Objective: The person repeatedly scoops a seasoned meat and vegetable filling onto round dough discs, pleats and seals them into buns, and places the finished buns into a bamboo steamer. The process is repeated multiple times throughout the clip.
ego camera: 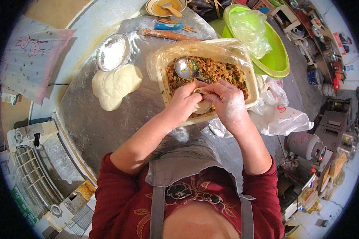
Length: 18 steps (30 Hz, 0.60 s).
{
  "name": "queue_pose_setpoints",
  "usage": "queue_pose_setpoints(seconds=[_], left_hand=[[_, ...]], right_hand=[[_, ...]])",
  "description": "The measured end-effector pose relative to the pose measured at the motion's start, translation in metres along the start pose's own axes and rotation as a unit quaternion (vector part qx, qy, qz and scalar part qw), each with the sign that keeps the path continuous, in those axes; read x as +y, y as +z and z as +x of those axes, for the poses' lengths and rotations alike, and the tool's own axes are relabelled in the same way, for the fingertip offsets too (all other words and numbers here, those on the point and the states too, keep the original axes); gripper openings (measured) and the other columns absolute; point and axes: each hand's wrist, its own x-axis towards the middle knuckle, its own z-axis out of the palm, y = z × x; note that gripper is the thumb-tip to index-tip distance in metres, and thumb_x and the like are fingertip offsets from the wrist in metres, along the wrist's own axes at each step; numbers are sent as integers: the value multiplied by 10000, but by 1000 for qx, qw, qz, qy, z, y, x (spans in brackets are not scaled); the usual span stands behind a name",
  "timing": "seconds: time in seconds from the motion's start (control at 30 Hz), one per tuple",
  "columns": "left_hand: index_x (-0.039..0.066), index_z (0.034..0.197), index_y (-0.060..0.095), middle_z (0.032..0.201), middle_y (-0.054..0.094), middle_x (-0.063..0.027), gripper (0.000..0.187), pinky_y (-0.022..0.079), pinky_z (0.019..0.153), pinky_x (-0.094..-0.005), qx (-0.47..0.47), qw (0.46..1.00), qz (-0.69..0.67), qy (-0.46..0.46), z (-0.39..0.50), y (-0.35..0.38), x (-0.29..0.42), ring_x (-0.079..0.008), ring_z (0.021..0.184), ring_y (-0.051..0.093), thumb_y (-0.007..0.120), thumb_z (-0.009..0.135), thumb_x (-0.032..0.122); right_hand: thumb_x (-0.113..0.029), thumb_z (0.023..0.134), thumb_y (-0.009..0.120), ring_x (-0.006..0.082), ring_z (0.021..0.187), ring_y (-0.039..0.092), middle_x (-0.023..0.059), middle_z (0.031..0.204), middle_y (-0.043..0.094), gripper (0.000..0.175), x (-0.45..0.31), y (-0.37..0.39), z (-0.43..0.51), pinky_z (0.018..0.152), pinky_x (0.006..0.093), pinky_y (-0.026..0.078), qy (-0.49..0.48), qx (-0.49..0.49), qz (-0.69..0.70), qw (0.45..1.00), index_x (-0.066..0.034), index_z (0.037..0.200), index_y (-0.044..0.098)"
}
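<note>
Over the near side of a cream plastic tub (253, 89), my left hand (185, 100) and my right hand (227, 100) pinch the rim of a filled dough wrapper (202, 107) between their fingertips. Some filling shows through the small gap at its top. Chopped brown and green filling (230, 71) lies in the tub, which is lined with a clear plastic bag (194, 49). A metal spoon (186, 68) rests bowl-up on the filling, its handle partly hidden behind my fingers. Several flattened dough rounds (116, 85) overlap on the metal table to the left.
A bowl of white flour (113, 53) touches the dough rounds. Beyond the tub are a wooden rolling pin (167, 35), a blue-wrapped bundle of sticks (169, 26) and a bowl of yellowish liquid (158, 7). A green basin (272, 59) and white plastic bags (284, 116) crowd the right. A dough roller machine (33, 173) stands left.
</note>
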Motion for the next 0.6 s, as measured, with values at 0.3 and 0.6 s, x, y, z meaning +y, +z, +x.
queue_pose_setpoints(seconds=[0.3, 0.6], left_hand=[[-40, 1077, 593, 1014, 623, -73, 286, 464, 806, -258, -89, 995, 33, -32, -3, -12, 6, -127, 916, 575, 436, 895, 117], [-11, 1179, 535, 1053, 629, -84, 593, 493, 852, -277, 4, 994, -106, -13, -10, -1, -14, -140, 943, 613, 244, 1022, 481]], right_hand=[[-9, 736, 662, 321, 760, 633, 128, 819, 614, 98, 1, -6, 2, 687, 384, 521, -26, -56, 8, 998, -24, 829, 635], [13, 712, 691, 215, 705, 601, 91, 745, 603, 124, -4, -13, 2, 651, 318, 476, 78, -74, 66, 992, -14, 825, 647]])
